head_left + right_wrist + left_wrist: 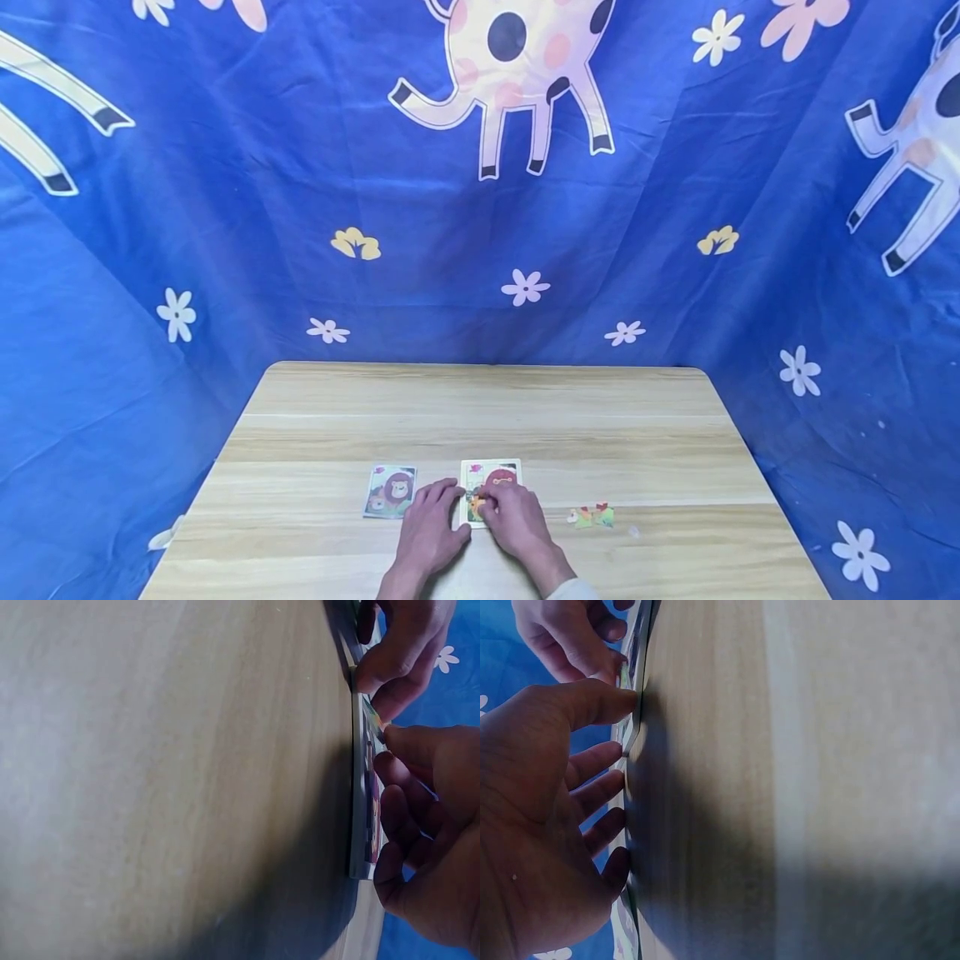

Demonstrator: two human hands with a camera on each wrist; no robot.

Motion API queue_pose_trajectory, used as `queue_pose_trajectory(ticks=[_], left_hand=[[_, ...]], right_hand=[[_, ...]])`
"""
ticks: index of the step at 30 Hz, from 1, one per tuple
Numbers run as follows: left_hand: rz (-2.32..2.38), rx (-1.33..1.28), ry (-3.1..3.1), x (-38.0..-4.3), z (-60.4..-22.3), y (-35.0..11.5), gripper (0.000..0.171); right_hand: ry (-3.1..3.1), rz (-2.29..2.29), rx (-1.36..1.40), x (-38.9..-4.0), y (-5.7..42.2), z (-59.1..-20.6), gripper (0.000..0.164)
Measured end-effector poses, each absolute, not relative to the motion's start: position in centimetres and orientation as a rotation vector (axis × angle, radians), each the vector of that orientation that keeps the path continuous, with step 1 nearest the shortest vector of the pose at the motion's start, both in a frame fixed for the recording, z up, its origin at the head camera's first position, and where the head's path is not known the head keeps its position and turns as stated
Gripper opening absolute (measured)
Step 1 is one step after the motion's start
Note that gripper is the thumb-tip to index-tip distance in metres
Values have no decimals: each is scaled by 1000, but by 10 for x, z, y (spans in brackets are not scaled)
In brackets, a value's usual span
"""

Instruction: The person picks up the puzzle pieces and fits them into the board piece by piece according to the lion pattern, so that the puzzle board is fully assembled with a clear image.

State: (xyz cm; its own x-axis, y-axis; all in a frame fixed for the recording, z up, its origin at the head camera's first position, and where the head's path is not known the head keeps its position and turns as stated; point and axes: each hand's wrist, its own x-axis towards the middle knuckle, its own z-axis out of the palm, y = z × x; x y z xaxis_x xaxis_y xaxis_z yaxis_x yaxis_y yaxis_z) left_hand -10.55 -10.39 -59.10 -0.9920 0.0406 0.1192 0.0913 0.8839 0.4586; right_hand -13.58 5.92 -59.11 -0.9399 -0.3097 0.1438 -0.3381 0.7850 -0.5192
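A small jigsaw puzzle board with a pale rim lies on the table, with part of a colourful animal picture filled in. My left hand rests along its left side, thumb at the near edge and fingers spread loosely. Over the board, my right hand pinches a small green-and-orange puzzle piece between thumb and fingertips. That piece is tilted against the board's surface in the right wrist view, close to the left fingertips. Both hands cover some of the picture.
Left of the board lies a picture card with a lion on it. Several loose puzzle pieces lie to the right. The wooden table is bordered by a blue patterned cloth.
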Motion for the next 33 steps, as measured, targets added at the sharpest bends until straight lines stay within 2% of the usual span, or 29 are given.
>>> queue_pose_trajectory(ticks=[9, 17, 33], left_hand=[[-712, -106, -2967, -106, -588, -103, 50], [-721, -95, -2980, -106, -585, -103, 50], [-690, -130, -2951, -107, -591, -105, 47]], right_hand=[[-2976, 693, 524, -132, 58, -588, 31], [-2985, 626, 548, -132, 59, -589, 35], [-2912, 431, 577, -131, 56, -590, 22]])
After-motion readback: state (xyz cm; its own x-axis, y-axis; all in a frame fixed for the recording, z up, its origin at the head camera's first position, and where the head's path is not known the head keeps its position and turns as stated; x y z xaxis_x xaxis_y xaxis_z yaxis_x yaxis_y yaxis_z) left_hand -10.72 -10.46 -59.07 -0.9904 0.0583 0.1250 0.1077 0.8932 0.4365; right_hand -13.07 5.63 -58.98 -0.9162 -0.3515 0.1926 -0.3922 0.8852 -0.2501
